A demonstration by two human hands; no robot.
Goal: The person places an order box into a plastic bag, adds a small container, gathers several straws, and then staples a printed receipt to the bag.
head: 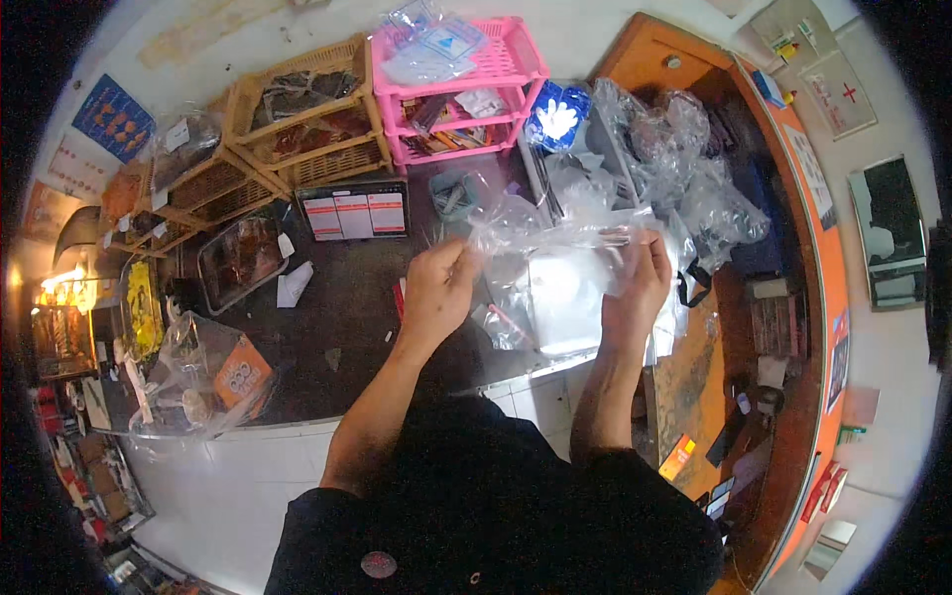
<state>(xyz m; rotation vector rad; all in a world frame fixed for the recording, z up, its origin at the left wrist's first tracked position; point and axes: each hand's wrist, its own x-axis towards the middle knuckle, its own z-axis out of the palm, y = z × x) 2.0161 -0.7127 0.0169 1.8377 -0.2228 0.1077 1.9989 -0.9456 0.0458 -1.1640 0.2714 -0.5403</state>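
Observation:
My left hand pinches one end of a transparent plastic bag. The other end is gripped in the fingers of my right hand, so the top edge runs stretched between both hands. Below that edge the film hangs loose, and a thin pinkish strip shows in or behind it. Behind the bag lies a bright, glossy whitish sheet at the table's front edge. Beyond my left hand stands a small greenish tub with small items inside. What the bag contains, if anything, I cannot tell.
A dark table bears a calendar-like stand, a transparent tray and a plastic bag with an orange card. Behind are tan baskets and a pink rack. Crumpled bags and a wooden counter lie right.

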